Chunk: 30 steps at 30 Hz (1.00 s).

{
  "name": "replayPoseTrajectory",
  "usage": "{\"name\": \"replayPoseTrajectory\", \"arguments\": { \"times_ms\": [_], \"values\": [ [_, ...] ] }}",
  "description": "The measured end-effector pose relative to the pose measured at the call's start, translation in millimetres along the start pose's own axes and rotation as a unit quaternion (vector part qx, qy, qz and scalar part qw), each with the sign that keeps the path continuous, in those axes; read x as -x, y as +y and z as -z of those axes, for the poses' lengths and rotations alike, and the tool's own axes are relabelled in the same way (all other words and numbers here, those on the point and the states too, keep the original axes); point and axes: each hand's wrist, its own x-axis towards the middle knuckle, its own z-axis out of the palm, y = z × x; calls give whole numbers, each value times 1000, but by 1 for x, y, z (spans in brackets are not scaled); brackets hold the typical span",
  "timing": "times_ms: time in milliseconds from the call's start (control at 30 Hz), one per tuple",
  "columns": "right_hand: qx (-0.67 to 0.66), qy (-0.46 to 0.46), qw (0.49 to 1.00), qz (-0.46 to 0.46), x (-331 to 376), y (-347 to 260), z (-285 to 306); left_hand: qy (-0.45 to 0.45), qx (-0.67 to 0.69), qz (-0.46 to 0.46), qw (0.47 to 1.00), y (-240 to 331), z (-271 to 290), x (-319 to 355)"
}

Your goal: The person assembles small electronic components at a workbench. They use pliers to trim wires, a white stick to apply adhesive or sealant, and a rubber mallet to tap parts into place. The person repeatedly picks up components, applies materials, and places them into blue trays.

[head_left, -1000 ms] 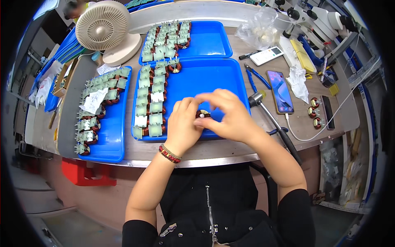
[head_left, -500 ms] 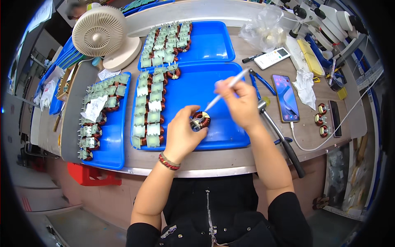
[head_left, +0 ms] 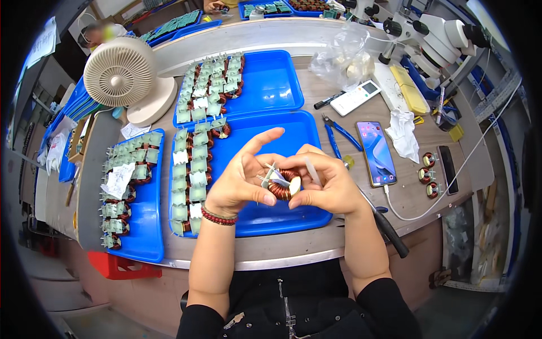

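The left hand (head_left: 237, 179) is clamped on a copper-wound coil (head_left: 278, 190), thumb at its 8 o'clock side, index finger raised clear. The right hand (head_left: 334, 185) closes on the same coil from 3 o'clock, thumb below and fingers above; a translucent white stick (head_left: 312, 171) lies between its fingers. The coil is held tilted over the near blue tray (head_left: 276, 225), its pale pins directed toward 10 o'clock. Relative to the coil, green-topped coils (head_left: 199, 165) stand in rows at 9 to 10 o'clock in this tray. A second tray (head_left: 276, 85) is located at 11 to 12 o'clock, a third (head_left: 144, 229) at 8 to 9 o'clock. Blue-handled pliers (head_left: 351, 137) lie between 1 and 2 o'clock, a phone (head_left: 376, 152) at 2 o'clock, three loose coils (head_left: 424, 175) at 3 o'clock, and a black tool handle (head_left: 390, 233) at 4 o'clock.
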Motion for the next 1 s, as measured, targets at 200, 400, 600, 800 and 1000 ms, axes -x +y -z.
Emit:
{"name": "replayPoseTrajectory", "arguments": {
  "times_ms": [200, 400, 600, 800, 1000],
  "values": [
    [113, 74, 989, 65, 4, -8, -20, -17, 144, -21, 989, -17, -7, 3],
    [171, 90, 975, 112, 1, 0, -24, 25, 92, -43, 994, -19, -10, 10],
    [146, 160, 968, 130, 0, 15, -28, 43, 31, -54, 997, -16, -14, 15],
    [148, 197, 963, 113, -1, 21, -25, 79, 29, -59, 995, -12, -28, 14],
    [176, 215, 950, 140, -2, 25, -28, 96, -89, -157, 979, -29, -28, 10]
  ]
}}
